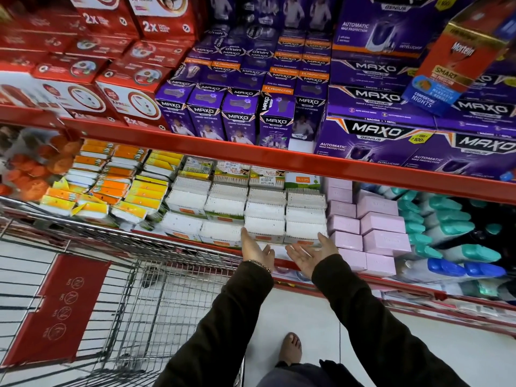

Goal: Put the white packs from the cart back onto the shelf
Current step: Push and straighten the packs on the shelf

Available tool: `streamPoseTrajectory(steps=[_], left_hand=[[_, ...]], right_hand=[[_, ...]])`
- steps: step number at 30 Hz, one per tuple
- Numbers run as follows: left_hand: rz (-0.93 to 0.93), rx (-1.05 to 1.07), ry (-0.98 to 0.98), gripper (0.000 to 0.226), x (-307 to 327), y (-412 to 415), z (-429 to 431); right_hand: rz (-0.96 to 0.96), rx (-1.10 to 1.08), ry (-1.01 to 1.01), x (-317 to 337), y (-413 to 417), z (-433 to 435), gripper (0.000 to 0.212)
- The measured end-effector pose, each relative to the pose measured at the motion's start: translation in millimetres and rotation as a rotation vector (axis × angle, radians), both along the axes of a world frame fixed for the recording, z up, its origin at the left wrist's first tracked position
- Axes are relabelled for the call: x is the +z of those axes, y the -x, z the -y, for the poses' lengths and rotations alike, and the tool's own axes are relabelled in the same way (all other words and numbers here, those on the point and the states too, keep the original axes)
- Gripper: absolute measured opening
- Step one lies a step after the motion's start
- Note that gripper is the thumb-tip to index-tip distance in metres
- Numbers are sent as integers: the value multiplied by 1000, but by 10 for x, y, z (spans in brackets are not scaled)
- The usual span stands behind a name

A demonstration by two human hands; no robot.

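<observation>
Rows of white packs (265, 216) with orange labels are stacked on the lower shelf (282, 262), under a red shelf rail. My left hand (255, 251) and my right hand (310, 254) are both stretched toward the front row, palms facing each other, fingers apart, holding nothing. The fingertips reach up to the front packs; whether they touch them I cannot tell. The wire cart (145, 289) stands at my left, and no white pack shows inside the part of the basket I see.
Yellow and orange packs (117, 188) lie left of the white ones, pink boxes (374, 230) to their right, then teal-capped bottles (446, 219). Purple boxes (374, 132) and red boxes (117, 93) fill the upper shelf. My bare foot (291, 350) stands on the pale floor.
</observation>
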State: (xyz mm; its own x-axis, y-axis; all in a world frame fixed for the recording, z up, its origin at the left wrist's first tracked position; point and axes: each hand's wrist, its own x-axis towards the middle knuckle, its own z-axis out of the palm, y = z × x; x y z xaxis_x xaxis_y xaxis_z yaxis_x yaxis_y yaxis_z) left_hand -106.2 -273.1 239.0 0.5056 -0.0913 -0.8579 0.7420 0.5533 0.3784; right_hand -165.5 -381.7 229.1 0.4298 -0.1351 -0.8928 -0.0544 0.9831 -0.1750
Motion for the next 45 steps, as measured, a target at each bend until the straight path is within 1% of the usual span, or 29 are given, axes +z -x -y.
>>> streamPoseTrajectory(steps=[3, 6, 9, 12, 16, 19, 23, 25, 27, 29, 33, 36, 42, 44, 45], left_hand=[[11, 58, -14, 67, -79, 15, -223], [33, 130, -37, 64, -104, -108, -434], [57, 158, -39, 63, -80, -282, -576], [78, 143, 22, 68, -48, -417, -623], [116, 138, 81, 70, -177, -581, -624], [152, 130, 77, 59, -125, -622, -574], [157, 142, 99, 67, -108, -670, -561], [152, 147, 144, 65, -93, -675, -575], [170, 134, 137, 59, -43, -663, -580], [157, 134, 120, 58, -1, -659, -590], [96, 183, 100, 63, 18, -701, -613], [93, 209, 74, 64, 70, -699, -620], [139, 124, -26, 61, 92, -673, -633], [181, 94, 9, 61, 84, -654, -637], [188, 97, 63, 61, 83, -647, -650]], right_hand=[[58, -3, -73, 12, -55, -171, 75], [95, -44, -125, 18, -162, -310, 81], [111, -77, -146, 21, -255, -365, 80], [103, -72, -150, 2, -287, -370, 77], [99, -40, -128, -17, -292, -358, 74], [100, -24, -125, -14, -294, -336, 74], [113, 22, -120, -8, -292, -311, 78], [107, 58, -102, -18, -304, -308, 79], [95, 91, -79, -19, -318, -325, 77], [83, 104, -59, -20, -329, -348, 73], [57, 116, -24, -19, -345, -397, 65], [17, 135, 4, -54, -364, -407, 61], [-41, 206, 88, -71, -396, -430, 57], [-52, 216, 105, -72, -401, -436, 57], [-56, 218, 109, -74, -404, -442, 58]])
